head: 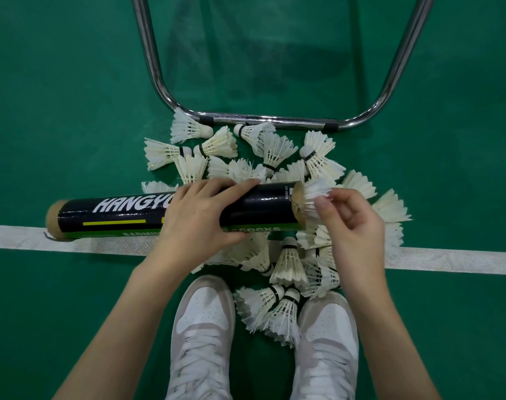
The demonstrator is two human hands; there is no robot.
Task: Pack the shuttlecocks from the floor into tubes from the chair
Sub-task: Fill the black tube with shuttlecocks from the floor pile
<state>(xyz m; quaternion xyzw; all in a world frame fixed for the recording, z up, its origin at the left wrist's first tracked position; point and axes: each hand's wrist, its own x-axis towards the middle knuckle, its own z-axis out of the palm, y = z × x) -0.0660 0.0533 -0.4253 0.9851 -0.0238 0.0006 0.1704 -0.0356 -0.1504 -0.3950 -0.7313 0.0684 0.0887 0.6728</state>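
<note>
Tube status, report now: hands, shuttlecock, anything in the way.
Left hand grips tube, held level. Right hand pinches shuttlecock, feathers protruding from tube mouth. Loose shuttlecocks piled on floor; nothing blocking.

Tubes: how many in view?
1. The black tube is held level above the white line by the left hand; the right hand feeds a shuttlecock into its open end.
</note>
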